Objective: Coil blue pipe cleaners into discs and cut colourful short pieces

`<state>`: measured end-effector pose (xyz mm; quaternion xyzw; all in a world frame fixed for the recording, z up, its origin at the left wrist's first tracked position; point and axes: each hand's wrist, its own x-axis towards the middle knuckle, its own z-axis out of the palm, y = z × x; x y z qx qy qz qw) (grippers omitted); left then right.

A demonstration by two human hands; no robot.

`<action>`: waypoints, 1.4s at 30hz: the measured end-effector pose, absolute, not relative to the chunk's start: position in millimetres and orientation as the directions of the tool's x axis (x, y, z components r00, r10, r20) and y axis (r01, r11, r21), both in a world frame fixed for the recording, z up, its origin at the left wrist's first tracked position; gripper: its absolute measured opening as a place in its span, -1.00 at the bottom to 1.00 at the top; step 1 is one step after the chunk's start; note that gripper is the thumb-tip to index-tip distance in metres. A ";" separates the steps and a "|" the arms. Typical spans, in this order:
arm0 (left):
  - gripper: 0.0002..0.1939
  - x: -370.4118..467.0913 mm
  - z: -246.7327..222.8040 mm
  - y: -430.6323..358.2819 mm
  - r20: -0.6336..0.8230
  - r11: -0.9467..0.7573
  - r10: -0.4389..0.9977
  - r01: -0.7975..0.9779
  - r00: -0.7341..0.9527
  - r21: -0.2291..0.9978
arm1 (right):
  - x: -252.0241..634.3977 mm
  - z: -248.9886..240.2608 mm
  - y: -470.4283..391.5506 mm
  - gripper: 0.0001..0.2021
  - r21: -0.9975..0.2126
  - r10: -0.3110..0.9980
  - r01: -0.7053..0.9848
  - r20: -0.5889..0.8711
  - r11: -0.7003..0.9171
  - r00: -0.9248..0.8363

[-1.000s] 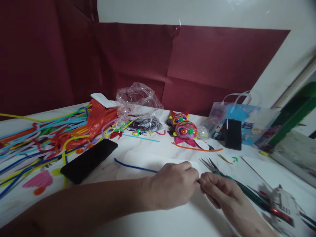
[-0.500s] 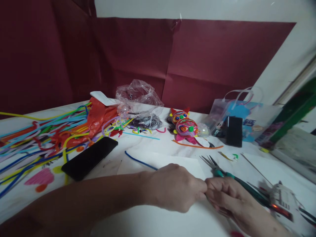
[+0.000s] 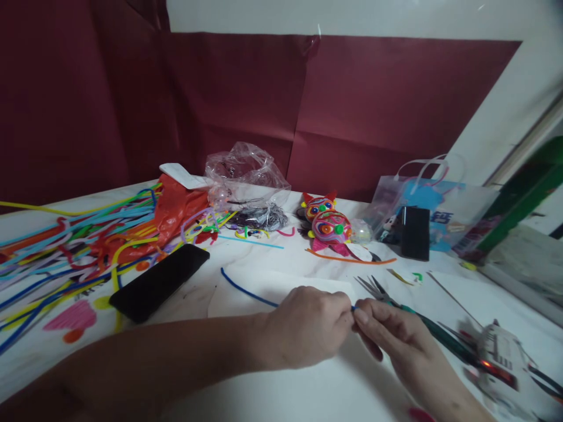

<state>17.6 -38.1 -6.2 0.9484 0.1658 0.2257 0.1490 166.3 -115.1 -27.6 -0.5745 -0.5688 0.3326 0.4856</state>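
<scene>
A blue pipe cleaner [image 3: 246, 292] runs in a shallow curve from its free left end into my left hand [image 3: 308, 328], which is closed round it. A short blue bit of it shows between the two hands. My right hand [image 3: 391, 334] pinches that part between thumb and fingers; its end is hidden by the fingers. Under both hands lies a white sheet of paper [image 3: 281, 392]. Green-handled scissors [image 3: 378, 290] rest just beyond my right hand, their blades apart.
Many coloured pipe cleaners [image 3: 83, 246] and a black phone [image 3: 160, 281] lie at left. Behind are a clear plastic bag [image 3: 250, 170], colourful clay-like figures [image 3: 329, 225] and an orange pipe cleaner [image 3: 352, 259]. A second phone [image 3: 414, 233] leans upright. A glue gun-like device [image 3: 501, 357] glows at right.
My right hand has moved slightly left and up, and its fingers have shifted. A bit of blue pipe cleaner now shows between the hands. My left hand has turned a little.
</scene>
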 end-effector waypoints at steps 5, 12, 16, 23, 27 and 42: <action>-0.80 15.4 -2.3 -41.7 0.277 -0.931 0.330 0.264 0.902 0.251 | 162.9 -30.5 -114.0 -0.55 -0.932 0.974 0.343 0.175 0.117 0.143; -0.80 14.5 3.8 -44.1 0.255 -0.952 0.227 0.158 0.940 0.263 | 171.0 -28.6 -117.8 -0.53 -0.986 0.996 0.163 0.053 0.041 0.067; -0.80 13.0 7.7 -44.4 0.271 -0.907 0.127 0.001 0.954 0.421 | 177.3 -23.0 -123.3 -0.51 -0.998 0.990 0.053 -0.033 -0.025 -0.139; -0.91 14.3 5.1 -46.6 0.182 -0.471 0.322 -0.010 0.929 0.882 | 177.9 -20.2 -128.2 -0.53 -0.989 0.946 -0.022 -0.135 -0.148 -0.294; -0.89 21.5 5.0 -47.4 -0.036 -0.066 0.493 0.079 0.869 0.995 | 176.8 -21.7 -125.5 -0.58 -0.993 0.990 -0.104 -0.048 -0.062 -0.134; -0.93 27.7 -1.2 -45.8 -0.231 0.246 0.650 0.086 0.724 0.965 | 166.1 -27.2 -113.2 -0.63 -0.949 0.923 0.273 0.240 0.157 0.302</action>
